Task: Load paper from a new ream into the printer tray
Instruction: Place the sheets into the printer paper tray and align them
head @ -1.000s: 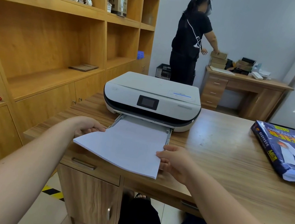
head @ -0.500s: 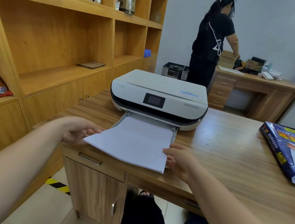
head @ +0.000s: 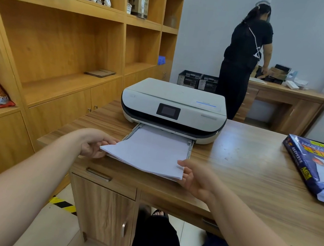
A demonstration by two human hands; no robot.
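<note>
Head view, insertion step: left hand (head: 92,145) and right hand (head: 196,178) each pinch a near corner of the white paper stack (head: 149,152), its far half in the pulled-out grey tray (head: 190,149) of the white printer (head: 174,101) (blue ream (head: 315,162) lies far right); next, probably a level inward push.

Place: office | printer (head: 173,108) sat on wooden desk (head: 252,175) at 12 o'clock | shelves (head: 64,49) at 10 | second desk (head: 295,94) at 1 | paper ream (head: 319,164) at 3

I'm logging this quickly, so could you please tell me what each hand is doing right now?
Left hand: grips the paper stack at its near left corner.
Right hand: pinches the stack's near right corner.
</note>
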